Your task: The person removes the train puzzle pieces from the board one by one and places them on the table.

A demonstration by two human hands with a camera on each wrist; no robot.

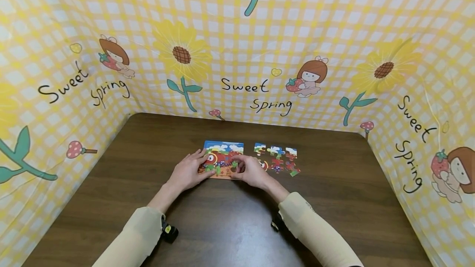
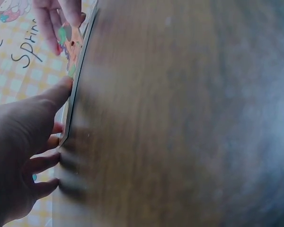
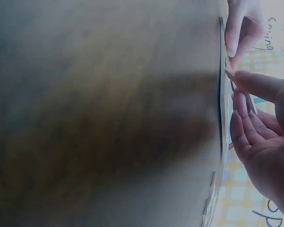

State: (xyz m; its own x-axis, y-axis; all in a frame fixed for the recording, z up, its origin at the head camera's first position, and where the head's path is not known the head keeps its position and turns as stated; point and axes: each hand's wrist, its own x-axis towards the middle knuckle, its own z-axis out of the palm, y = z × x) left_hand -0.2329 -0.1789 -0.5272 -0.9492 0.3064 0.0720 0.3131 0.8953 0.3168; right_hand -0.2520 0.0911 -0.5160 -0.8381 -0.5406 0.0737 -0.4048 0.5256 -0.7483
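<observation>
A colourful jigsaw puzzle in a flat tray (image 1: 224, 146) lies on the table, showing clouds, a red cartoon figure and orange ground. My left hand (image 1: 188, 170) rests along its left side, fingers fairly straight; in the left wrist view the thumb (image 2: 61, 90) touches the front edge. At the lower right of the puzzle, my right hand (image 1: 253, 172) pinches a puzzle piece between thumb and fingers. The right wrist view shows this puzzle piece (image 3: 231, 75) edge-on, tilted against the tray; its picture is mostly hidden.
Several loose puzzle pieces (image 1: 277, 162) lie right of the tray, some partly behind my right hand. The brown wooden table (image 1: 326, 209) is bounded at the back and sides by a yellow checked cloth (image 1: 237, 44).
</observation>
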